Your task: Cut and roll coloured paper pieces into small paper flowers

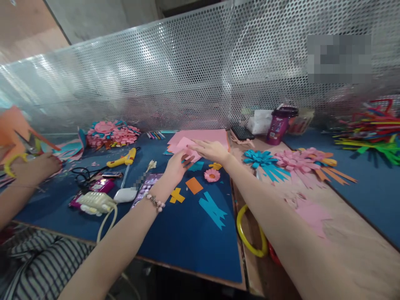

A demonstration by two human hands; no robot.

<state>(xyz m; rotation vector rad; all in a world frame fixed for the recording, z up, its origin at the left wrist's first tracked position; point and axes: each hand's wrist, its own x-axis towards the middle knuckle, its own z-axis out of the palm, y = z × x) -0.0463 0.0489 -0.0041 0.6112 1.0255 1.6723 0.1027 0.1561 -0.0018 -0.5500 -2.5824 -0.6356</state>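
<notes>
One blue table (215, 254) lay below your two hands, with pink sheets (215, 136) reaching out just beyond them.
Your right hand (215, 152) had its fingers stretched nearly flat over a smaller pink piece (183, 145), which sat between both hands, over the sheets; your left hand (176, 166) faced it with fingers partly bent, and I could not tell whether they pinched the paper. A phone (146, 191) lay to the left of your left wrist. Cut blue strips (213, 210) lay on your side of the right hand, well below it; an orange rectangle (194, 186) just below your left fingertips; a pink flower (212, 175) just below your right palm; a yellow cross (177, 196) near your left hand, toward you.
</notes>
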